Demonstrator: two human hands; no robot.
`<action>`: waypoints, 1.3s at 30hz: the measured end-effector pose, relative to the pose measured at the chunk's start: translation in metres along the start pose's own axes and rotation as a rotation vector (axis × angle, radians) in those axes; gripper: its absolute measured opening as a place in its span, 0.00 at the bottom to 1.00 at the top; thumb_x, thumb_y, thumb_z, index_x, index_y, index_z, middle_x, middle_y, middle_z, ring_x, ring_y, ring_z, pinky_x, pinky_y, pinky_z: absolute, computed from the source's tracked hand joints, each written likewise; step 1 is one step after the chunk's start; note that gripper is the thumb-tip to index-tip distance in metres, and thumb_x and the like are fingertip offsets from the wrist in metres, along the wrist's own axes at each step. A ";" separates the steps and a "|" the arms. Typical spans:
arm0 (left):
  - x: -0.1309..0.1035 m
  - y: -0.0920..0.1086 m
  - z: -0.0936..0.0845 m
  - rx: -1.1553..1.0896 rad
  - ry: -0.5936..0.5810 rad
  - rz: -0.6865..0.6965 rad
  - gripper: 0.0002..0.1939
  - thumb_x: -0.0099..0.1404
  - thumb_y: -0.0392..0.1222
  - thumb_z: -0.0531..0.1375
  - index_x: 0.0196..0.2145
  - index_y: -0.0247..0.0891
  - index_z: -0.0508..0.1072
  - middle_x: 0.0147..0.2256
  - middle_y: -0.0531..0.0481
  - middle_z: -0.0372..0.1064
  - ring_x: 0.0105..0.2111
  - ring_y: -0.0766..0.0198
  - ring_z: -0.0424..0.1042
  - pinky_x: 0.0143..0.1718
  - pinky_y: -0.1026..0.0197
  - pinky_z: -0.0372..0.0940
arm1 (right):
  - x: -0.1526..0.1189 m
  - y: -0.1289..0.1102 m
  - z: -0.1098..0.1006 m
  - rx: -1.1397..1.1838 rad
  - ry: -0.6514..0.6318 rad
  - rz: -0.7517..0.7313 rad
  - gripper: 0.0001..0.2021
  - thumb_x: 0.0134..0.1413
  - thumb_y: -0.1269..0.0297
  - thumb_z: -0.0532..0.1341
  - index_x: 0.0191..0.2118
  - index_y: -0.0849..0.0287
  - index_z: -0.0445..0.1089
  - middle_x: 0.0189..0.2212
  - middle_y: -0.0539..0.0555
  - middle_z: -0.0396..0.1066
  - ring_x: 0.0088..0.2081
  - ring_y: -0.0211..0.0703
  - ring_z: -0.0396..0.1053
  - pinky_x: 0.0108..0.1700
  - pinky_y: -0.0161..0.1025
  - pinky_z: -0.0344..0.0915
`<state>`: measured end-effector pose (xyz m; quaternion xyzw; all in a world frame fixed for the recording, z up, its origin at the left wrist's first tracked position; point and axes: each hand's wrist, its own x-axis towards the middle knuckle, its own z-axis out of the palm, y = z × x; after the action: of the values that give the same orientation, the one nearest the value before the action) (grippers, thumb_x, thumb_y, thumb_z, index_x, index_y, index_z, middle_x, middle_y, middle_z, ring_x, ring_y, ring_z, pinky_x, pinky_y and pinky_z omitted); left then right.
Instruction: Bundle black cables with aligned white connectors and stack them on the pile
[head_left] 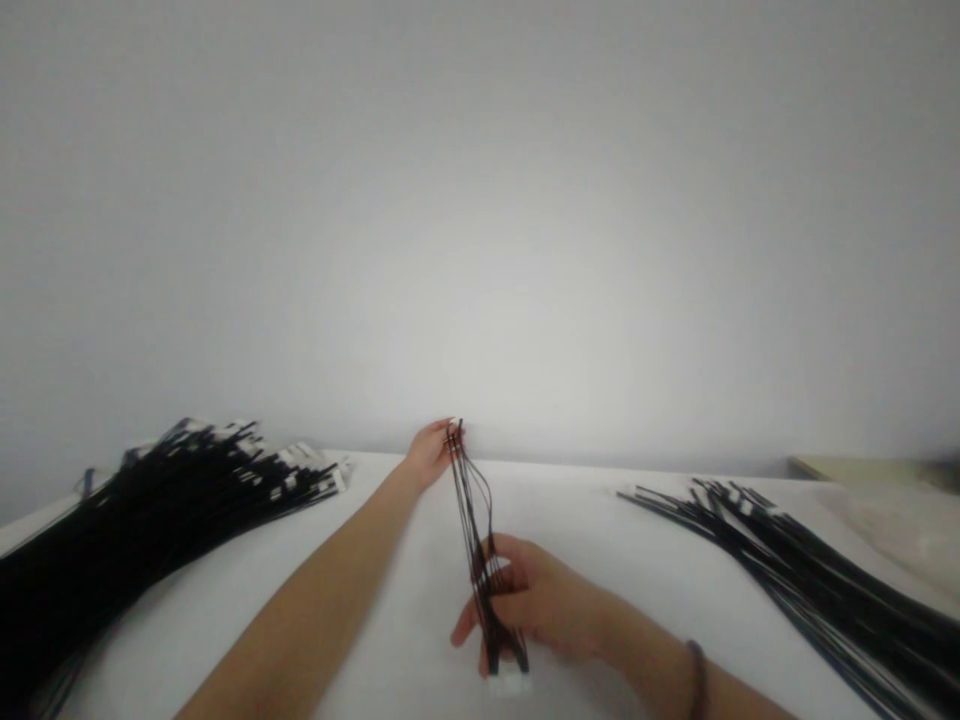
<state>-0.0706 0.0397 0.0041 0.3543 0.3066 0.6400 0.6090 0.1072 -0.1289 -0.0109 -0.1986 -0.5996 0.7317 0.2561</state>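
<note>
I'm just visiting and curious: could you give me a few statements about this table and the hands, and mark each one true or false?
1. The left hand grips the far end of a small bundle of black wires. True.
2. The right hand rests flat on the table, away from the bundle. False: it is closed around the bundle near its white connectors.
3. The large pile of black wires lies on the left of the white table. True.
4. The right side of the table holds no wires. False: a smaller spread of black wires lies there.
5. The right wrist wears a dark band. True.
</note>
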 end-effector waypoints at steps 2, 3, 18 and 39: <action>-0.002 -0.001 0.000 0.032 0.018 0.013 0.09 0.51 0.28 0.55 0.33 0.33 0.66 0.22 0.50 0.64 0.19 0.69 0.64 0.20 0.65 0.61 | 0.000 0.000 -0.002 0.004 -0.034 0.009 0.20 0.37 0.63 0.64 0.37 0.62 0.56 0.29 0.57 0.69 0.20 0.32 0.64 0.21 0.30 0.59; -0.002 -0.001 0.000 0.048 0.021 0.017 0.12 0.51 0.27 0.56 0.35 0.35 0.65 0.22 0.50 0.64 0.19 0.68 0.64 0.20 0.65 0.62 | -0.001 -0.001 -0.002 0.008 -0.037 0.007 0.20 0.37 0.64 0.64 0.37 0.62 0.57 0.28 0.57 0.69 0.20 0.32 0.63 0.22 0.30 0.59; -0.010 0.007 0.009 0.069 0.030 0.011 0.08 0.53 0.34 0.52 0.29 0.28 0.69 0.23 0.42 0.67 0.23 0.64 0.68 0.24 0.64 0.64 | -0.009 0.006 0.008 0.303 -0.120 -0.032 0.23 0.39 0.69 0.61 0.44 0.60 0.56 0.29 0.57 0.69 0.28 0.45 0.69 0.28 0.37 0.60; 0.005 -0.012 0.011 0.199 0.123 0.123 0.05 0.44 0.29 0.62 0.21 0.26 0.68 0.20 0.44 0.66 0.21 0.66 0.67 0.24 0.64 0.64 | -0.029 0.000 0.028 0.382 -0.207 0.309 0.11 0.46 0.64 0.57 0.29 0.71 0.65 0.33 0.64 0.66 0.36 0.47 0.65 0.34 0.46 0.64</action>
<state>-0.0547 0.0447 0.0008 0.3911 0.3829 0.6630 0.5107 0.1136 -0.1687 -0.0062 -0.1601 -0.4364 0.8784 0.1116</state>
